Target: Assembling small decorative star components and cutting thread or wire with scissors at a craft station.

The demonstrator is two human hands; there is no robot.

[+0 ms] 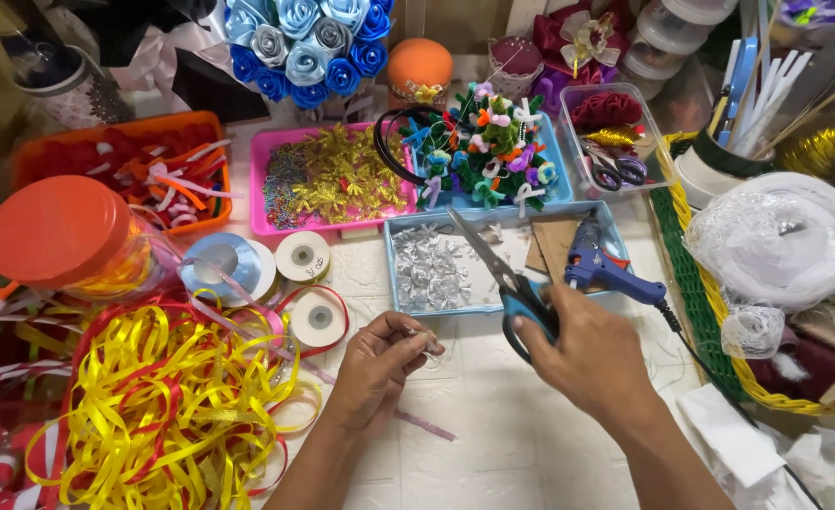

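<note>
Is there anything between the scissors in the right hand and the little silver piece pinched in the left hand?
Nothing visible. The scissors in the right hand and the silver piece in the left hand have only bare white tabletop between them.

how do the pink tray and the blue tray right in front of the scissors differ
The pink tray holds gold bows and small beads; the blue tray holds silver bows, cardboard pieces and a blue glue gun. The pink tray lies farther from the hands; the blue tray is near the right hand, which holds scissors. Both are shallow rectangular plastic trays.
</note>
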